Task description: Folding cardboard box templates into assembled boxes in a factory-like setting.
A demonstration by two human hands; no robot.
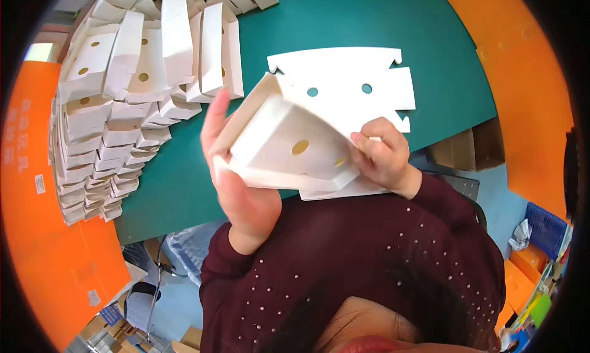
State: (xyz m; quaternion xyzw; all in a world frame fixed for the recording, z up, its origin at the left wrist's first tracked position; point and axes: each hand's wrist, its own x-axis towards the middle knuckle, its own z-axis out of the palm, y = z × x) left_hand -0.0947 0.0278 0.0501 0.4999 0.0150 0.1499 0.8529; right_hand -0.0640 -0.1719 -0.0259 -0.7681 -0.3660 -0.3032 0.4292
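A partly folded white cardboard tray (270, 128) with round holes is held up, tilted, between my two hands, close in front of my chest. My left hand (243, 193) grips its left end, the thumb low along the near wall and the fingers up behind the far side. At the right end my right hand (387, 156) pinches the tray's edge with curled fingers. Behind and below it lies a flat white die-cut cardboard blank (338, 67) with notched edges and two round holes, partly covered by the tray and my right hand.
Folded white trays (135, 116) are stacked high on the left of the green table (442, 51). Large orange boxes (61, 254) flank the left side, and an orange panel (522, 88) stands right. A brown carton (470, 147) sits beyond the table's right edge.
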